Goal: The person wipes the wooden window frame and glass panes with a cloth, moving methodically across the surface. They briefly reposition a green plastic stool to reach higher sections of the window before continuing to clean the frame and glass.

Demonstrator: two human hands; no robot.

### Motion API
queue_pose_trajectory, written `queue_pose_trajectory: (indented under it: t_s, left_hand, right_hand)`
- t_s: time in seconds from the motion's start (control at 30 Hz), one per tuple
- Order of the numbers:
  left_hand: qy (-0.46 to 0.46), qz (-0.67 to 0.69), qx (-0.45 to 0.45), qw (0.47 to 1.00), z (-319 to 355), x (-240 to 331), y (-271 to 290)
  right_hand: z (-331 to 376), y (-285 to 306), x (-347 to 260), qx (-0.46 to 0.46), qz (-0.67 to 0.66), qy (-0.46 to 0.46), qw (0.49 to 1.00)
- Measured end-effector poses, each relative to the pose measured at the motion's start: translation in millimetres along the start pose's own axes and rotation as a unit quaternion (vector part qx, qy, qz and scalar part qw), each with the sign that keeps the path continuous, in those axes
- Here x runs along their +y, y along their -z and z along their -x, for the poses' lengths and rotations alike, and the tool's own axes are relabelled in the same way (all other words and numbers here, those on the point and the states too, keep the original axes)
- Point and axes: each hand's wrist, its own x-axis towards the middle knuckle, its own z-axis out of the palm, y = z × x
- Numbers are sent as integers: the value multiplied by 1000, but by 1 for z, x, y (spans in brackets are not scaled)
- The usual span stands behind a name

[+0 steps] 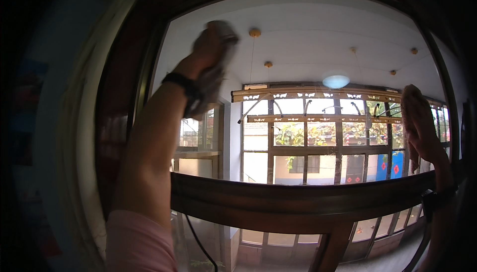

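My left hand (206,48) is raised high against the upper left of a window pane (298,23), smeared by motion. A greyish cloth (212,85) is in it, its loose end hanging past the dark band on my wrist. At the right side of the same pane my right hand (423,128) presses a brownish cloth (411,95) to the glass; part of the cloth hangs below the palm. Some fingers of both hands are hidden or blurred.
A dark wooden frame (278,200) surrounds the pane, with a crossbar below. A black cord (201,242) hangs at the lower left. Through the glass show a drying rack (318,94), a round ceiling lamp (336,81) and a gridded window.
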Motion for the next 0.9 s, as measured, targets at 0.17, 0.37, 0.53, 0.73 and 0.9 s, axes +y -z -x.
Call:
queue_pose_trajectory:
  t_s: [0.17, 0.37, 0.53, 0.73, 0.9]
  left_hand:
    - [152, 18, -26, 988, 91, -118, 45]
    - [47, -76, -39, 995, 107, -38, 18]
    - [-253, -49, -6, 966, 114, 136, -10]
    - [-304, 34, 15, 952, 116, 195, -6]
    - [-224, -10, 25, 974, 101, 103, 23]
  right_hand:
    - [2, -5, 5, -3, -11, -5, 1000]
    - [5, -11, 4, -9, -8, -44, 999]
    - [0, -16, -3, 42, -17, -10, 999]
    - [-2, -13, -25, 73, 4, 4, 997]
    - [0, -6, -33, 81, -2, 10, 997]
